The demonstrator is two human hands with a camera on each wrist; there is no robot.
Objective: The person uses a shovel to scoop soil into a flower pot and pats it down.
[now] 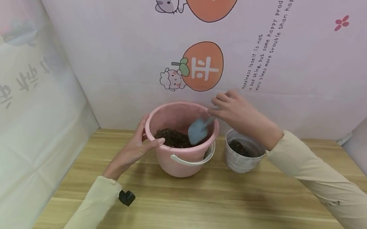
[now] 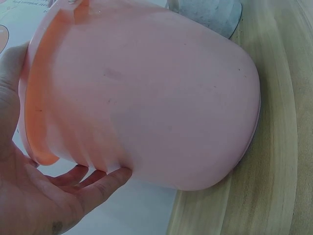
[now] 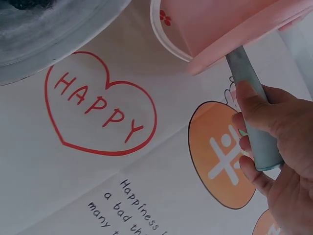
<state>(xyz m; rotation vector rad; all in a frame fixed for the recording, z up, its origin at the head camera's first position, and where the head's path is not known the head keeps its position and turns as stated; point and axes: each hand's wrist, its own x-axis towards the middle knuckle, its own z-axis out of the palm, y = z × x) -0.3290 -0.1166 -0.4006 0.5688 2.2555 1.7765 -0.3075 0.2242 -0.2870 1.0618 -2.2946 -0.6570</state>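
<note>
A pink bucket stands on the table, holding dark soil. My left hand grips its left side, the thumb over the rim and the fingers against the outer wall, as the left wrist view also shows. In my right hand is the grey-blue handle of a small trowel. Its blade is tipped down inside the bucket by the soil; whether it carries any soil I cannot tell. Right of the bucket sits a whitish pot with some soil, partly under my right forearm.
The bucket's white carrying handle hangs down at the front. A printed white cloth rises behind the wooden table, and pale sheets close off both sides. A black device sits at my left wrist.
</note>
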